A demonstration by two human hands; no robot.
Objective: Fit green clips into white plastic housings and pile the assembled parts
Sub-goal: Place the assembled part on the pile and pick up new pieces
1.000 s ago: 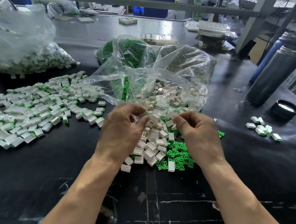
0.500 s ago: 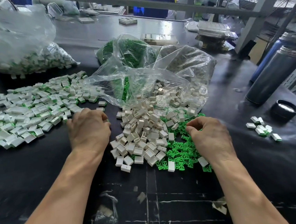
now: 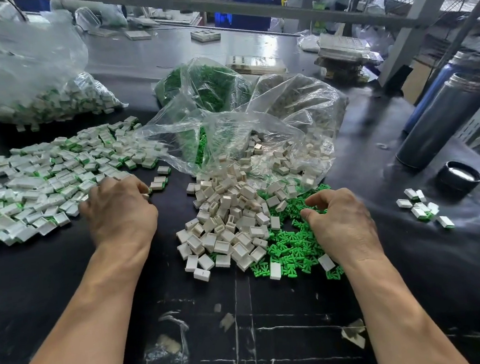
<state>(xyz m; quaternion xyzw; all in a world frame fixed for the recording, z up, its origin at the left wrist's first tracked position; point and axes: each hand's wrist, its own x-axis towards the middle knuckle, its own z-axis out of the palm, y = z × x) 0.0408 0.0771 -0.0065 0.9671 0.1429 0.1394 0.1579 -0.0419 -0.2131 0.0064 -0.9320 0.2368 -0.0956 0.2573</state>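
The left hand (image 3: 120,211) has moved left to the pile of assembled parts (image 3: 48,182), fingers curled, apparently depositing one. The right hand (image 3: 341,225) now pinches among the green clips (image 3: 288,244), beginning the next assembly.

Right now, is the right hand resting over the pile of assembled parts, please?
No, the right hand is over the loose green clips; the left hand is beside the assembled parts.

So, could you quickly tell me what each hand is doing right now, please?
Left hand: fingers curled at the edge of the assembled parts pile; whether it holds one cannot be told.
Right hand: curled over the green clips; any grip is hidden.
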